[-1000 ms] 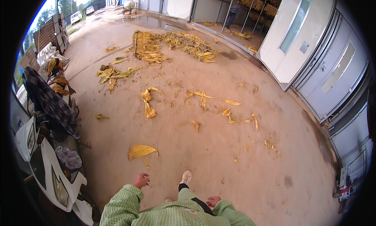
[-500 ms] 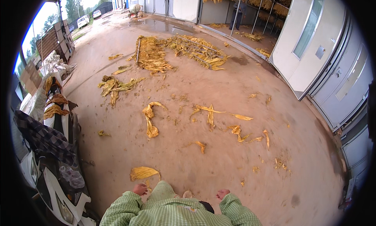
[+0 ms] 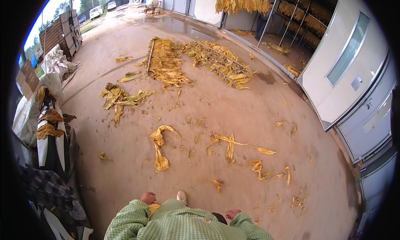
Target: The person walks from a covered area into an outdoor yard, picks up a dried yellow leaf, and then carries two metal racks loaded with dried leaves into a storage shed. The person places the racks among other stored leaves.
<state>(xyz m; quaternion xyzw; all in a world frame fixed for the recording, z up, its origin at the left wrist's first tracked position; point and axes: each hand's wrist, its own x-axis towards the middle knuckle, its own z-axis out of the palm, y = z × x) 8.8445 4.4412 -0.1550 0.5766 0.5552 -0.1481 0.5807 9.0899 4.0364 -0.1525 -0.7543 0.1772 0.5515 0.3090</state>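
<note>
My left hand (image 3: 148, 198) hangs low beside my body, fingers loosely curled, nothing seen in it. A yellow dried leaf (image 3: 154, 208) shows just below it, partly hidden by my sleeve. My right hand (image 3: 232, 214) is at my other side, also curled and holding nothing visible. One shoe (image 3: 181, 197) is stepping forward between them. On the ground ahead lie a long curled yellow leaf (image 3: 159, 150), crossed leaves (image 3: 230, 146) and a small leaf piece (image 3: 216, 184). Neither hand touches these.
Farther off lie a leaf pile with a rod (image 3: 166, 61), a second pile with metal rods (image 3: 216, 63) and loose greenish leaves (image 3: 121, 98). A parked scooter (image 3: 52, 152) lines the left. At right, an open door (image 3: 333, 69) adjoins a room with hanging leaves (image 3: 241, 3) and a person (image 3: 261, 25).
I have moved forward; the ground leaves are nearer, and the one by my left hand is now mostly beneath my sleeve. My shoe has come forward. Hanging leaves show near the person in the doorway.
</note>
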